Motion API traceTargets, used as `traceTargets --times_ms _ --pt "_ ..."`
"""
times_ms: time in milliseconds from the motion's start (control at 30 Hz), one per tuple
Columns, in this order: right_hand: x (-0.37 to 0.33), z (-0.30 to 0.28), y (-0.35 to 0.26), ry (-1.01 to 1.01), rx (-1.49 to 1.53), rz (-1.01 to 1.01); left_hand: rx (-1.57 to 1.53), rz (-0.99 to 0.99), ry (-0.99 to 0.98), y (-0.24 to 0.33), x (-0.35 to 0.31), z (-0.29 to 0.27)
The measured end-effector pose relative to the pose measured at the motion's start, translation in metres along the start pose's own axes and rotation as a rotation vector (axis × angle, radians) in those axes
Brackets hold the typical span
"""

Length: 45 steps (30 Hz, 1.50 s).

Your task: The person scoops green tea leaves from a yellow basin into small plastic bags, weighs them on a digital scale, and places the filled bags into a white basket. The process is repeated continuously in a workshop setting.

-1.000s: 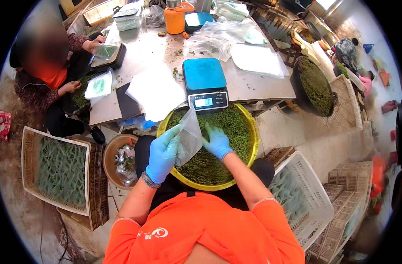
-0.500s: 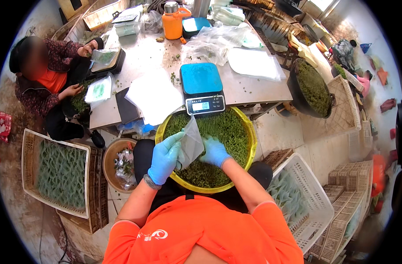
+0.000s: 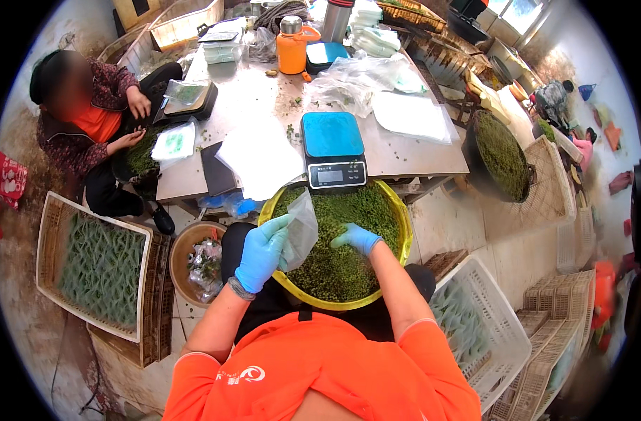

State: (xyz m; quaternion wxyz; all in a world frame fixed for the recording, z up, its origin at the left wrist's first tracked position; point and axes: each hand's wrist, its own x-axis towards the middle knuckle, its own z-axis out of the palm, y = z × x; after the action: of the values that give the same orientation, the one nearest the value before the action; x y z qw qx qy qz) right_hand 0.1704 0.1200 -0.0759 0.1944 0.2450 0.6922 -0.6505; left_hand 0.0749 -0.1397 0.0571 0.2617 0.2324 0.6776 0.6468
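Bag (image 3: 301, 231) of clear plastic is slanting above the left part of a round yellow basin (image 3: 338, 304), and I am holding it firmly with my left hand (image 3: 261, 256), thumb and fingers pressing together on its edge. My right hand (image 3: 360, 239) is resting on the small green berries (image 3: 345, 277) which are filling this basin, with the fingers bending toward the bag. Whether they are grasping some berries I cannot tell, because the palm is facing down. Both hands are wearing light blue gloves.

The basin is standing between my knees (image 3: 420, 281). Just beyond it, a digital scale (image 3: 333, 135) with a blue plate is sitting at the edge of the table (image 3: 401, 158), and beside it, on the left, white sheets (image 3: 263, 160) are lying in a loose pile. On the floor to my left, a plastic crate (image 3: 144, 288) is holding many filled bags (they are lying in neat rows), while to my right a white crate (image 3: 501, 319) is containing similar ones. At the left side of the table, another person (image 3: 99, 126) is sitting.
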Motion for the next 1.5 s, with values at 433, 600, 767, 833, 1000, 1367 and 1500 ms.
traceTargets --times_ms 433,600,767,833,1000,1367,1500 --pt "-0.116 0.002 -0.128 0.15 0.738 -0.596 0.01 -0.079 -0.124 -0.004 0.038 0.053" --pt "-0.139 0.009 -0.161 0.252 0.724 -0.722 -0.018 -0.175 -0.161 -0.016 0.052 0.082" --pt "-0.114 0.015 -0.142 0.465 0.574 -0.843 -0.032 -0.247 -0.228 -0.03 0.06 0.101" --pt "-0.109 0.014 -0.133 0.511 0.533 -0.853 -0.078 -0.333 -0.223 -0.033 0.061 0.102" --pt "-0.102 0.011 -0.121 0.512 0.262 -0.877 -0.089 -0.423 -0.203 -0.014 0.063 0.1" --pt "-0.11 0.011 -0.091 0.566 -0.615 -0.522 -0.116 -0.479 -0.192 -0.024 0.069 0.092" --pt "-0.101 0.004 -0.07 0.53 -0.56 -0.634 -0.075 -0.411 -0.178 -0.035 0.072 0.093"
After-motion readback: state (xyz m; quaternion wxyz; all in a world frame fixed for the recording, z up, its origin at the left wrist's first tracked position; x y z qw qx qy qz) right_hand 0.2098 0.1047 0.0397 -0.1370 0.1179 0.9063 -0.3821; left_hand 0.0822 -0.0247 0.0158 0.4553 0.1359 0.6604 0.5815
